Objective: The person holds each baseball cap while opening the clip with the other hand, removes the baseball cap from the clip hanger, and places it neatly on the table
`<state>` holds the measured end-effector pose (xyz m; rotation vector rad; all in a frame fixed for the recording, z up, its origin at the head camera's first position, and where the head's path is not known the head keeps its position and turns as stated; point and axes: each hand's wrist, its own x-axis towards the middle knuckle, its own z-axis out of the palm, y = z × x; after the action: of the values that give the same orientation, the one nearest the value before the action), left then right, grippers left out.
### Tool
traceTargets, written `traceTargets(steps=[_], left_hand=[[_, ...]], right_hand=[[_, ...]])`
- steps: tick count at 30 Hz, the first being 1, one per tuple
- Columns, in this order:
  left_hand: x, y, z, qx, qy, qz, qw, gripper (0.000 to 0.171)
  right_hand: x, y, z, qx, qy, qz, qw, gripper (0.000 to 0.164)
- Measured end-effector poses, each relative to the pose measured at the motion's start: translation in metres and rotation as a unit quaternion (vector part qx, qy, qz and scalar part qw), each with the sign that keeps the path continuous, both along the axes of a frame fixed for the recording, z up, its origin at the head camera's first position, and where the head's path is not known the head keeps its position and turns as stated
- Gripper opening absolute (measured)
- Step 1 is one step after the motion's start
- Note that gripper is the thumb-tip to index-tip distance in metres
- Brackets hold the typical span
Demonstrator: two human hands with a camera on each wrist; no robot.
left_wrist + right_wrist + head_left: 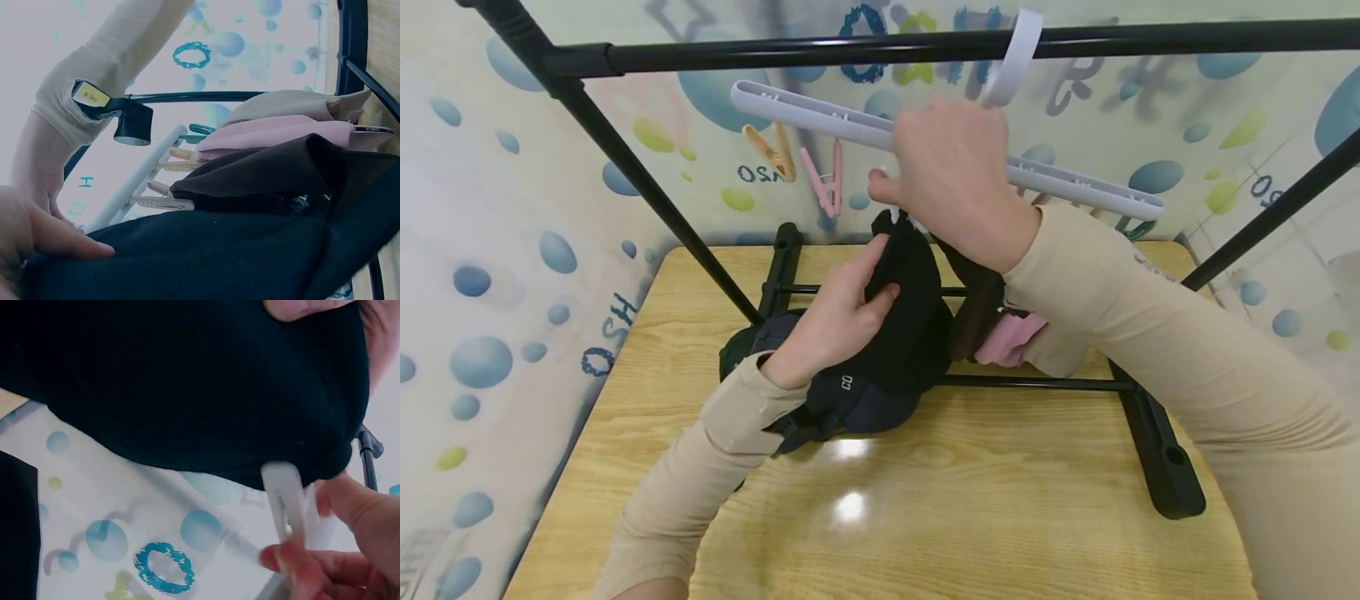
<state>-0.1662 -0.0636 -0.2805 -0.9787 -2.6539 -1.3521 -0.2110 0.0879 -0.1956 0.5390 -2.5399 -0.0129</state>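
Hands (838, 312) (958, 179) hold cap (913, 321) and white clip (281, 484), which head view mostly hides.

- Head view: looked forward, downward over rack (820, 52) and table (985, 492).
- Left wrist view: faced hanger (137, 180) across black cap (206, 256), close, rolled sideways.
- Right wrist view: faced black cap and peg (281, 487) closely.
- Wrist views shared black cap.

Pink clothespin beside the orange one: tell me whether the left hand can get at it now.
Probably not: the left hand is holding the black hat, though nothing seems to block the way to the pink clothespin.
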Motion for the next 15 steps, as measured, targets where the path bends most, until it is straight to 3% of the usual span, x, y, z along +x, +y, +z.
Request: traceTargets(steps=[9, 15], left_hand=[[0.0, -0.006, -0.007, 0.011, 0.004, -0.011, 0.9999, 0.049], [0.004, -0.013, -0.02, 0.029, -0.049, -0.023, 0.9981, 0.047]], right_hand=[[-0.001, 0.001, -0.007, -0.04, 0.016, 0.002, 0.999, 0.044], [-0.002, 0.002, -0.004, -0.039, -0.01, -0.03, 0.999, 0.042]])
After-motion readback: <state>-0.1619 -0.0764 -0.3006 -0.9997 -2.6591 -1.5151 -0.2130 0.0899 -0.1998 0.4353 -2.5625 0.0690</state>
